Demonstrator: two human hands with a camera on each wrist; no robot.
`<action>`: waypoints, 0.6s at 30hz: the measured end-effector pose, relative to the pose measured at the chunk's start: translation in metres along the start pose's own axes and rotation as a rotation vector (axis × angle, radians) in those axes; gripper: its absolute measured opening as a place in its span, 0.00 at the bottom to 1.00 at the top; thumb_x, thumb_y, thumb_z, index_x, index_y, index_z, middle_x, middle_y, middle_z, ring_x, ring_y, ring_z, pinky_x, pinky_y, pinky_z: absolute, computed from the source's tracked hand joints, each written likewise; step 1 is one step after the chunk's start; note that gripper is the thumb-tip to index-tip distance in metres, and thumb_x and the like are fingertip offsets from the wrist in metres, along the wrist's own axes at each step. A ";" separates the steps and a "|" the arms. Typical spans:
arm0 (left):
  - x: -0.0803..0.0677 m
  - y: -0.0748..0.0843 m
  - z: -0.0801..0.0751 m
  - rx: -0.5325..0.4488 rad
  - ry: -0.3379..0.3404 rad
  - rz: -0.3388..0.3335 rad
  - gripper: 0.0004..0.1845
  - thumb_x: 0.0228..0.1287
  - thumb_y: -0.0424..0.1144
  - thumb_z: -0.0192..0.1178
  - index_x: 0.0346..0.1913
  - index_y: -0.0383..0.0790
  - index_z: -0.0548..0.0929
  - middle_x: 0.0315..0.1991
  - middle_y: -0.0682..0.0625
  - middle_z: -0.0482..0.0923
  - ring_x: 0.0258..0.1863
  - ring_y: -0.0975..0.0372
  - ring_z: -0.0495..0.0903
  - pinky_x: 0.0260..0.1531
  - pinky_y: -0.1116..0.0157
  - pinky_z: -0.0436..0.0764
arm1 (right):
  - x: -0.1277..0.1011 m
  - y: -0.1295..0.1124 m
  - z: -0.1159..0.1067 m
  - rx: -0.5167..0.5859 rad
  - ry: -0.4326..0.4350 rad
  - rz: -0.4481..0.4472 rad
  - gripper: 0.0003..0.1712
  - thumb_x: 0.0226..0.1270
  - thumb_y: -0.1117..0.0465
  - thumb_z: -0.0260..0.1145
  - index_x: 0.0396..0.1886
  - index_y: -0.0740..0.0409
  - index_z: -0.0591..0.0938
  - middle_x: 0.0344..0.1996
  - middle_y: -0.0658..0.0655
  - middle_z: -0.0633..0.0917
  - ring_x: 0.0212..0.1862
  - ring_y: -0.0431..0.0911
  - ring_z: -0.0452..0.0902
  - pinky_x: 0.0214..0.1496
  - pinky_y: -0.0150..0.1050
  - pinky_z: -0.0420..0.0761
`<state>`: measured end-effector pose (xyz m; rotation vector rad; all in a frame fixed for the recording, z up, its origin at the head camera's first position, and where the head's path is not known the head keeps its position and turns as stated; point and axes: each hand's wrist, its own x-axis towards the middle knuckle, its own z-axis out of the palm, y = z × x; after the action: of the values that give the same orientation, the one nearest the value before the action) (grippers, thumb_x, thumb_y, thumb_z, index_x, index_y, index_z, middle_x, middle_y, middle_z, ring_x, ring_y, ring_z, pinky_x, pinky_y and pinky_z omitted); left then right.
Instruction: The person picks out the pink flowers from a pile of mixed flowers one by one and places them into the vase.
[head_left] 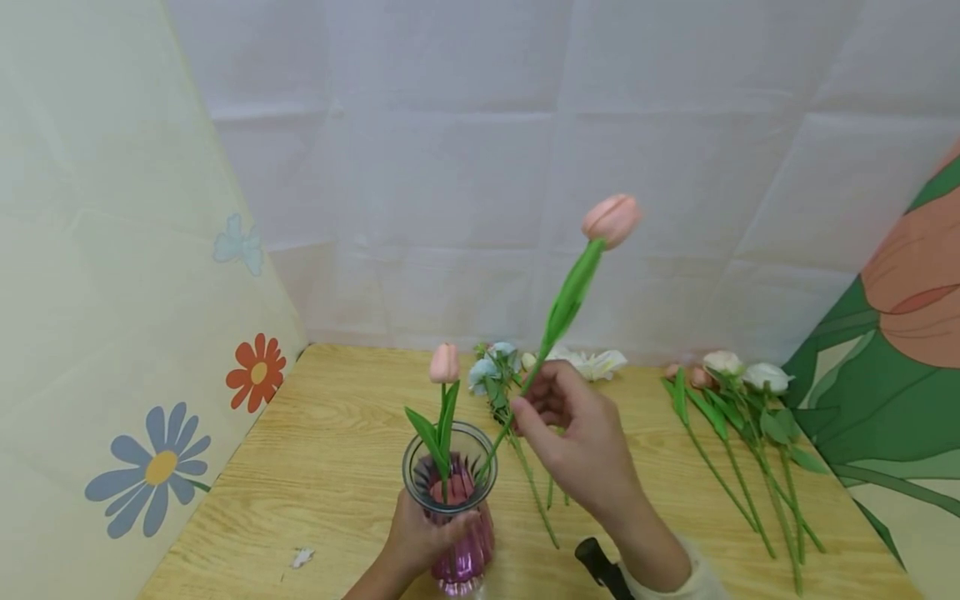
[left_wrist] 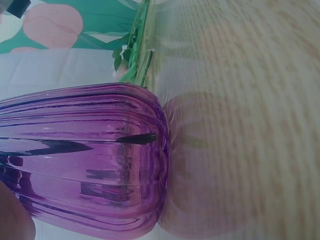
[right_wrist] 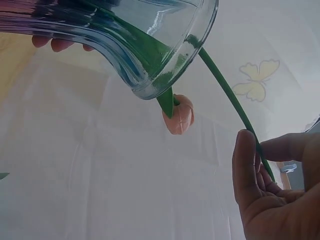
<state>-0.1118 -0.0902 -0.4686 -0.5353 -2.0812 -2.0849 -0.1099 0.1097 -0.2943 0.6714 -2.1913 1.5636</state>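
Two hands share the work: nearest, the left hand point(head_left: 420, 537) wraps the purple glass vase point(head_left: 456, 533) on the tabletop point(head_left: 330, 467), steadying it. Just beyond, the right hand point(head_left: 573, 433) pinches the stem of a pink tulip point(head_left: 611, 219), its lower end already past the rim beside a shorter tulip point(head_left: 445, 363). Judging by this, insertion is underway; next the stem needs lowering, then releasing. Farther back lie loose flowers point(head_left: 738, 392).

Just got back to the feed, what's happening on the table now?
The left hand grips a purple glass vase that already holds one pink tulip. The right hand pinches the stem of a second pink tulip, whose lower end is inside the vase mouth. More flowers lie on the wooden table.
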 end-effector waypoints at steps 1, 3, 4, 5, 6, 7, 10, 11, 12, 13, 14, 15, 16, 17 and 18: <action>0.000 0.000 0.000 -0.003 -0.003 0.007 0.37 0.52 0.31 0.72 0.65 0.30 0.68 0.58 0.31 0.76 0.56 0.58 0.82 0.62 0.51 0.81 | 0.000 0.000 0.001 -0.001 -0.002 0.000 0.09 0.63 0.76 0.66 0.40 0.64 0.77 0.29 0.57 0.83 0.29 0.46 0.83 0.34 0.38 0.90; 0.000 -0.001 0.000 -0.003 -0.006 0.013 0.37 0.52 0.31 0.72 0.65 0.29 0.68 0.58 0.31 0.76 0.56 0.58 0.82 0.62 0.50 0.81 | 0.000 0.001 0.001 -0.003 -0.010 0.001 0.10 0.63 0.76 0.66 0.41 0.64 0.77 0.29 0.57 0.83 0.29 0.47 0.83 0.34 0.37 0.90; 0.000 -0.001 -0.001 0.000 -0.007 0.014 0.37 0.52 0.31 0.72 0.65 0.28 0.68 0.58 0.31 0.76 0.56 0.58 0.82 0.62 0.50 0.81 | 0.000 0.001 0.002 -0.006 -0.014 -0.001 0.10 0.63 0.76 0.66 0.41 0.64 0.77 0.30 0.56 0.83 0.29 0.47 0.83 0.34 0.37 0.90; 0.000 -0.001 -0.001 0.003 -0.006 0.013 0.37 0.52 0.31 0.72 0.65 0.29 0.68 0.58 0.31 0.76 0.56 0.58 0.82 0.62 0.50 0.81 | -0.001 0.001 0.002 -0.013 -0.018 -0.001 0.10 0.63 0.76 0.66 0.41 0.64 0.77 0.30 0.56 0.83 0.29 0.45 0.83 0.35 0.36 0.90; 0.000 -0.001 -0.001 0.006 -0.004 0.011 0.38 0.52 0.31 0.72 0.65 0.28 0.68 0.58 0.31 0.77 0.56 0.58 0.82 0.62 0.50 0.81 | -0.001 0.001 0.003 -0.021 -0.022 0.000 0.09 0.63 0.76 0.66 0.41 0.65 0.77 0.30 0.56 0.83 0.30 0.45 0.83 0.35 0.35 0.90; 0.000 -0.001 0.000 0.009 -0.003 0.007 0.37 0.52 0.32 0.72 0.65 0.29 0.68 0.58 0.31 0.77 0.56 0.58 0.82 0.62 0.50 0.81 | 0.000 0.001 0.003 -0.029 -0.028 0.004 0.09 0.63 0.76 0.66 0.41 0.65 0.77 0.30 0.56 0.83 0.30 0.43 0.82 0.35 0.35 0.89; 0.000 0.000 0.000 0.016 -0.001 0.004 0.37 0.52 0.32 0.72 0.65 0.31 0.68 0.57 0.32 0.77 0.55 0.57 0.82 0.62 0.50 0.81 | 0.000 0.001 0.005 -0.060 -0.041 0.008 0.10 0.62 0.76 0.66 0.41 0.64 0.78 0.29 0.54 0.83 0.30 0.40 0.81 0.35 0.34 0.89; 0.000 0.000 0.000 0.017 -0.002 0.007 0.37 0.53 0.32 0.72 0.65 0.31 0.69 0.57 0.32 0.77 0.55 0.57 0.82 0.62 0.50 0.81 | 0.000 0.001 0.006 -0.067 -0.046 0.009 0.10 0.62 0.76 0.66 0.41 0.63 0.78 0.29 0.54 0.83 0.30 0.40 0.81 0.35 0.33 0.89; 0.001 0.000 0.000 0.019 -0.002 0.011 0.36 0.53 0.32 0.72 0.65 0.31 0.69 0.57 0.33 0.78 0.55 0.57 0.82 0.62 0.50 0.81 | 0.000 0.002 0.006 -0.072 -0.050 0.008 0.11 0.62 0.76 0.67 0.41 0.62 0.78 0.29 0.53 0.83 0.29 0.39 0.81 0.34 0.34 0.89; 0.001 0.000 -0.001 0.021 -0.003 0.012 0.36 0.53 0.32 0.72 0.65 0.32 0.69 0.56 0.34 0.78 0.55 0.57 0.82 0.61 0.50 0.81 | -0.001 0.002 0.007 -0.071 -0.056 0.007 0.11 0.62 0.76 0.67 0.41 0.61 0.78 0.29 0.53 0.83 0.29 0.39 0.81 0.34 0.34 0.89; 0.001 0.000 -0.001 0.024 -0.003 0.015 0.36 0.53 0.32 0.72 0.65 0.32 0.69 0.56 0.35 0.79 0.55 0.57 0.82 0.61 0.51 0.81 | -0.001 0.003 0.007 -0.071 -0.059 0.005 0.11 0.62 0.76 0.67 0.41 0.61 0.78 0.29 0.53 0.83 0.29 0.39 0.81 0.34 0.34 0.89; 0.001 -0.001 -0.001 0.027 -0.003 0.018 0.36 0.53 0.32 0.72 0.65 0.32 0.69 0.55 0.37 0.79 0.55 0.57 0.82 0.61 0.51 0.82 | -0.001 0.003 0.008 -0.070 -0.063 0.003 0.11 0.62 0.76 0.66 0.41 0.60 0.78 0.29 0.52 0.83 0.29 0.39 0.81 0.34 0.34 0.89; 0.001 -0.001 -0.001 0.028 -0.003 0.019 0.35 0.53 0.32 0.72 0.65 0.33 0.70 0.55 0.38 0.80 0.54 0.57 0.82 0.61 0.51 0.82 | -0.001 0.003 0.009 -0.066 -0.066 0.001 0.11 0.62 0.76 0.66 0.41 0.60 0.78 0.29 0.52 0.83 0.29 0.39 0.81 0.34 0.34 0.89; 0.001 -0.001 -0.001 0.028 -0.004 0.020 0.36 0.53 0.32 0.72 0.65 0.33 0.70 0.55 0.38 0.80 0.54 0.57 0.82 0.61 0.51 0.82 | -0.001 0.003 0.009 -0.060 -0.069 -0.002 0.11 0.62 0.76 0.66 0.41 0.61 0.78 0.29 0.52 0.83 0.29 0.39 0.81 0.34 0.34 0.89; 0.001 -0.001 -0.001 0.028 -0.005 0.021 0.35 0.53 0.32 0.72 0.65 0.34 0.70 0.55 0.39 0.80 0.54 0.57 0.82 0.61 0.52 0.82 | -0.001 0.003 0.010 -0.057 -0.071 -0.004 0.11 0.62 0.76 0.66 0.41 0.61 0.78 0.29 0.52 0.83 0.29 0.39 0.81 0.33 0.34 0.89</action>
<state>-0.1126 -0.0907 -0.4690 -0.5559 -2.0945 -2.0425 -0.1110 0.1015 -0.3009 0.7239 -2.2749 1.4912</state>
